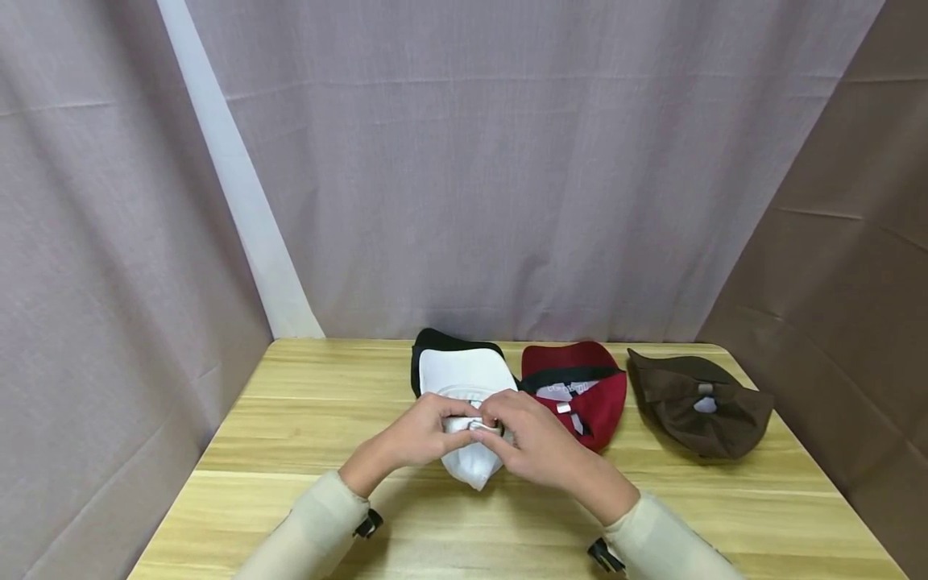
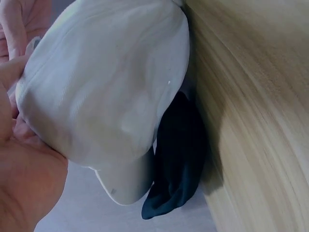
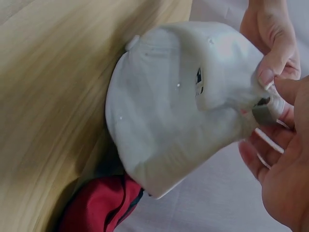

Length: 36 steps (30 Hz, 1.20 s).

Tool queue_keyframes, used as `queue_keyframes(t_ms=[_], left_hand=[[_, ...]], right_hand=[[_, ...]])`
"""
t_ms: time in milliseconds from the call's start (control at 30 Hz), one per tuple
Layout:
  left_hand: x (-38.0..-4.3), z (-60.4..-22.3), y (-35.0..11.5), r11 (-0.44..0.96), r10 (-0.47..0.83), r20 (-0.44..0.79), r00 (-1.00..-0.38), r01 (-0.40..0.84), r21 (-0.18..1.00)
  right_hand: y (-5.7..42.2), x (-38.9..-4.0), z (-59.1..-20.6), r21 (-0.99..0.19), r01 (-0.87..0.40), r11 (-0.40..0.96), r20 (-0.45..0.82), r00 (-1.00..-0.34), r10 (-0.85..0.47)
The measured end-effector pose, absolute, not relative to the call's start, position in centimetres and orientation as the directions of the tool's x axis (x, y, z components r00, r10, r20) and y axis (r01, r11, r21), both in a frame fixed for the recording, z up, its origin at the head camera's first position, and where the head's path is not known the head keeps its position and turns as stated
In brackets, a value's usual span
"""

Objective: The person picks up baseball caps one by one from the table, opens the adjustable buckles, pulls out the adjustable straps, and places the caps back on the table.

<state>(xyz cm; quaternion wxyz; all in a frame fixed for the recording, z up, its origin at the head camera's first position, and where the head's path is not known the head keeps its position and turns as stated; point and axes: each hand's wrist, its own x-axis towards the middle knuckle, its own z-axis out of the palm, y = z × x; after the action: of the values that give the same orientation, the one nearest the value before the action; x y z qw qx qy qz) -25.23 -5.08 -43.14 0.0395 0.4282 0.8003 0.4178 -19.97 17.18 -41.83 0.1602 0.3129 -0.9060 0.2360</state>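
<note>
A white baseball cap (image 1: 467, 374) is in both hands over the middle of the table, its brim toward the curtain and its crown hanging toward the person. My left hand (image 1: 415, 435) pinches the back edge of the cap from the left. From the right, my right hand (image 1: 542, 441) pinches the same edge, thumbs almost meeting. In the right wrist view, a strap with a metal buckle (image 3: 264, 113) lies at the fingertips. A black cap (image 1: 444, 341) sits behind the white one, mostly hidden by it.
To the right of the white cap lies a dark red cap (image 1: 605, 403), its opening upward. Farther right, near the table's edge, is a brown cap (image 1: 732, 423). The wooden table (image 1: 304, 403) ends at a grey curtain (image 1: 464, 201) behind.
</note>
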Motion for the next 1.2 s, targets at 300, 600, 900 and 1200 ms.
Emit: queue_keyframes(t_ms=[300,600,900,1200], left_hand=[[-25.0,-43.0,-4.7,0.302,0.691,0.319,-0.649,0.66,0.688],[-25.1,-43.2,-4.8,0.282,0.704,0.308,-0.64,0.649,0.706],[-25.0,-43.2,-5.0,0.266,0.706,0.291,-0.646,0.622,0.737],[-25.2,-43.3,-5.1,0.237,0.73,0.295,-0.617,0.633,0.737]], right_hand=[[16.7,-19.7,-41.6,-0.333,-0.598,0.729,0.436,-0.783,-0.443],[16.7,-19.6,-41.6,-0.345,-0.61,0.713,0.417,-0.781,-0.466],[16.9,-19.7,-41.6,-0.383,-0.636,0.67,0.407,-0.767,-0.496],[17.9,-20.1,-41.7,-0.46,-0.663,0.591,0.383,-0.748,-0.542]])
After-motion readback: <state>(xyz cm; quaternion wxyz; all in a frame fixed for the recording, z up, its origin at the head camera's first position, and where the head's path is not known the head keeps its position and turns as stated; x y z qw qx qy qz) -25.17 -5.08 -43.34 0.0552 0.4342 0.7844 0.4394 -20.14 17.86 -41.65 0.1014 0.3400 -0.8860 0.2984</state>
